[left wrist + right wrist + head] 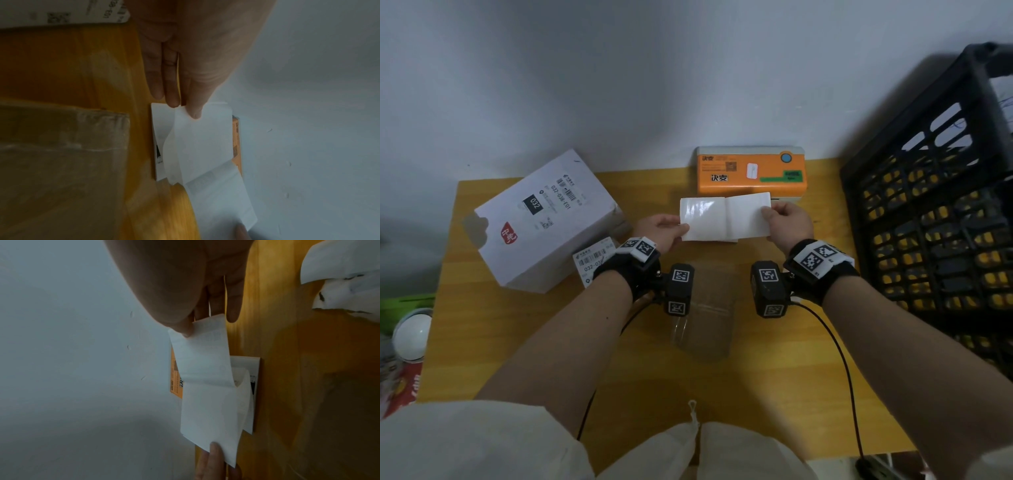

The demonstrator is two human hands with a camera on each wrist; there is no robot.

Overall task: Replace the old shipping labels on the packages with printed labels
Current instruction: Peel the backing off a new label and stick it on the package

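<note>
Head view, label strip (726, 217) print unreadable

Head camera looks steeply down over the bench (774, 377), wall at twelve o'clock. Each wrist camera sits close behind its fingers, rolled sideways, facing the other. All three share the label strip (726, 216) and the orange printer (751, 171).

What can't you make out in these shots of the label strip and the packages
- Print on the label strip: its blank back faces the head camera; wrist views show only faint show-through.
- Brown package: the wrist cameras cover part of it; blurred in the left wrist view.
- Loose label beside the white box: the left hand and its wrist strap cover part.
- Crate contents: cut off by the edge.
</note>
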